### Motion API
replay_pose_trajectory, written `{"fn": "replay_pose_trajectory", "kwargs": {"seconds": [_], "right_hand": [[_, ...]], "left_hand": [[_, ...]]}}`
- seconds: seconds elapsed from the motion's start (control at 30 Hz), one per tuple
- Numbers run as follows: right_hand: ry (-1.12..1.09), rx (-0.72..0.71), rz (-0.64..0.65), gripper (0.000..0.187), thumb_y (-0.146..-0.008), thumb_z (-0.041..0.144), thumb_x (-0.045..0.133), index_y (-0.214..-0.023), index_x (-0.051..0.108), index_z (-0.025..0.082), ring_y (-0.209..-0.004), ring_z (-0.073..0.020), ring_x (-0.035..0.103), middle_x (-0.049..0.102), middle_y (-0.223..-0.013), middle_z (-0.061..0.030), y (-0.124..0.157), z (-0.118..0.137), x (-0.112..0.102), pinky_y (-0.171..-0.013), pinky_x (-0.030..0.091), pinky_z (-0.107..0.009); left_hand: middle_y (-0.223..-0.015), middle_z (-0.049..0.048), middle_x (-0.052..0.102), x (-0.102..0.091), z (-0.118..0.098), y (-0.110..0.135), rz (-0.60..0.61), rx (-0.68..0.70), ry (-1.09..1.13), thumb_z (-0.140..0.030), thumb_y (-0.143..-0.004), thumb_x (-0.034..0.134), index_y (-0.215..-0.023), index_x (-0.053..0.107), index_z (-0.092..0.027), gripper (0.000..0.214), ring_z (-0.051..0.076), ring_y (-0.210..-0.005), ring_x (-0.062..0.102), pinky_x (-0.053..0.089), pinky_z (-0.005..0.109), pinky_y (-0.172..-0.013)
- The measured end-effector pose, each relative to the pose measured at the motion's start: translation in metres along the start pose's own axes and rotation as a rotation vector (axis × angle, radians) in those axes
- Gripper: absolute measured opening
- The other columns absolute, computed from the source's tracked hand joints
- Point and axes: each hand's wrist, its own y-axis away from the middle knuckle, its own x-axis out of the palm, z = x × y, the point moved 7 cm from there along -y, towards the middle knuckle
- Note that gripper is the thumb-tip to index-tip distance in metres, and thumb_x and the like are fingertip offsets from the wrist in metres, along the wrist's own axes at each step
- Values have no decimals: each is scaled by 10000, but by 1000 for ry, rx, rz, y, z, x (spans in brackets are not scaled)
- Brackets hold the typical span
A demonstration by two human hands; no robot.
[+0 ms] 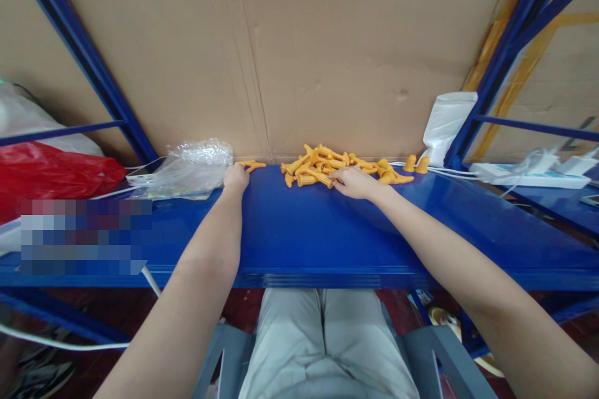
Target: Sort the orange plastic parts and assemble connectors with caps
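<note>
Head view: right hand (356, 182) at the yellow pieces (334, 164) heaped on the counter (299, 224); left hand (236, 178) beside loose ones (256, 166) — whether either hand's fingers grip, cannot tell. Picking step, apparently — next move calls for isolating one piece.

Seated, both bare arms (202, 262) stretched forward and slanting inward, right hand (354, 182) angled leftward, back upward, fingers (340, 174) slightly bent, left hand (236, 179) well apart, fingertips hidden from view
</note>
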Motion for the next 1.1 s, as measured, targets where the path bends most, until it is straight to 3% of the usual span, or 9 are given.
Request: {"fn": "replay_pose_trajectory", "kwargs": {"seconds": [0.23, 0.47, 0.63, 0.8, 0.93, 1.1], "right_hand": [[36, 9, 31, 351, -936, 164, 446, -1130, 740, 158, -1064, -266, 685, 747, -1142, -118, 1, 7, -2, -901, 502, -381], [-76, -11, 43, 360, -940, 137, 454, -1188, 714, 141, -1058, -253, 679, 728, -1177, -129, 2, 10, 2, -900, 493, -358], [-50, -16, 2, 353, -932, 123, 489, -1202, 715, 156, -1115, -242, 643, 700, -1200, -135, 0, 9, 11, -957, 462, -360], [18, 2, -8, 343, -958, 152, 453, -1142, 740, 180, -1087, -269, 619, 685, -1155, -139, 0, 9, 14, -902, 453, -408], [35, -55, -84, 362, -954, 147, 430, -1139, 739, 178, -1083, -287, 580, 672, -1134, -154, 0, 11, 10, -909, 428, -449], [36, -131, -210, 363, -957, 152, 420, -1154, 719, 209, -1102, -279, 541, 640, -1144, -140, 1, 13, -2, -928, 406, -457]], "left_hand": [[-1258, 217, 675, -3, -1, 5, 33, -14, 35, -255, -993, 414, -1235, 677, -57, 410, 318, -1154, 642, 484, 347, -963], [-1223, 230, 688, -13, -11, 14, -33, 6, 89, -245, -959, 385, -1253, 663, -67, 443, 337, -1161, 645, 490, 373, -964], [-1221, 185, 703, -36, -44, 23, -120, 80, 279, -208, -933, 423, -1218, 686, -105, 402, 307, -1186, 637, 479, 364, -1001], [-1226, 146, 711, -62, -93, 37, -130, 141, 765, -128, -876, 495, -1168, 699, -100, 357, 223, -1182, 644, 460, 288, -1019], [-1205, 156, 712, -51, -119, 55, 43, 77, 1106, -148, -837, 605, -1177, 656, -86, 349, 223, -1128, 660, 480, 293, -969], [-1273, 176, 674, -20, -125, 71, 115, 80, 1194, -165, -839, 654, -1186, 612, -109, 354, 225, -1190, 634, 468, 315, -994]]}}
